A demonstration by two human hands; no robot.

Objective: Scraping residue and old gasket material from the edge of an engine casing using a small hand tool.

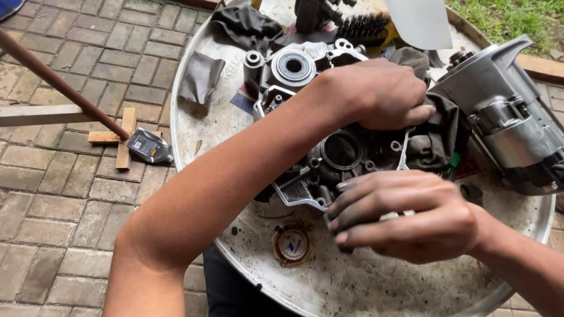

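At the middle of the round metal tray (376, 282), the engine casing (329, 152) is pressed with a dark rag (435, 138) under the left hand (376, 97), while its near edge is pinched by the right hand (405, 214).

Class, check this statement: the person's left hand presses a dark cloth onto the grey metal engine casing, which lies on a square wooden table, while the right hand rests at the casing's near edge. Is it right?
Not quite. The head view shows the grey metal engine casing lying on a round, stained metal tray, not a square wooden table. The rest stands: the left hand presses the dark cloth onto the casing, and the right hand rests at its near edge.
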